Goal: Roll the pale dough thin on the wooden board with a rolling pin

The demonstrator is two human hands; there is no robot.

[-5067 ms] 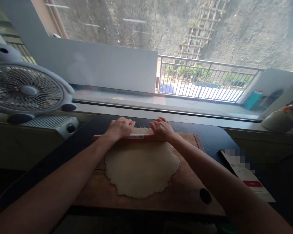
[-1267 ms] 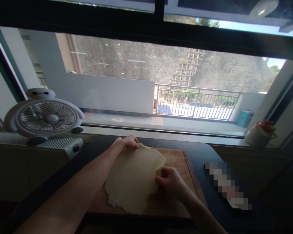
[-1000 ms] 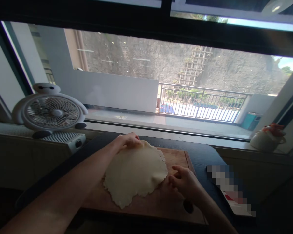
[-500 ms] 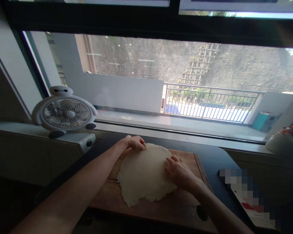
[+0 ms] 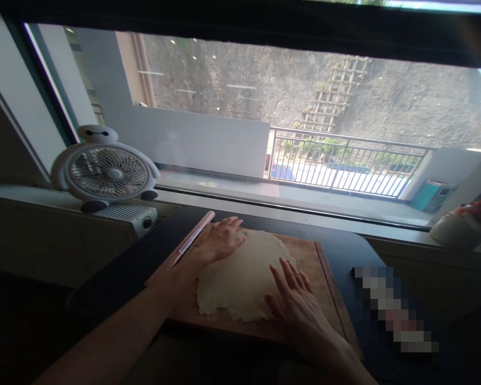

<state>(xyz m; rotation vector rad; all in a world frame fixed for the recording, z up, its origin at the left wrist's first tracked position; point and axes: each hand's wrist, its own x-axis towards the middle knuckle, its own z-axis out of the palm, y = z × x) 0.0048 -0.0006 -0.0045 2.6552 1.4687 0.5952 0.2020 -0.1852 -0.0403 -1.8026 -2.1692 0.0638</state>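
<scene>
A broad, thin sheet of pale dough point(image 5: 240, 278) with a ragged edge lies flat on a wooden board point(image 5: 320, 291). On its upper left edge rests my left hand point(image 5: 224, 238), open, fingers stretched toward the right. My right hand point(image 5: 294, 291) is open too, its fingers spread over the dough's right edge. Neither hand holds anything. Left of the board a rolling pin point(image 5: 196, 236) with a red-and-white label lies slantwise, partly hidden by my left forearm.
The dark table point(image 5: 344, 251) carries the board. A blurred-out flat item point(image 5: 393, 310) lies at its right. Behind stands a white fan point(image 5: 108, 171) on a unit at the left, and a white pot-like object point(image 5: 459, 230) sits on the sill at the right.
My left hand has opened from a pinch on the dough's far edge and now lies flatter. My right fingers have spread. The rolling pin has come into sight, and the view has tilted slightly down.
</scene>
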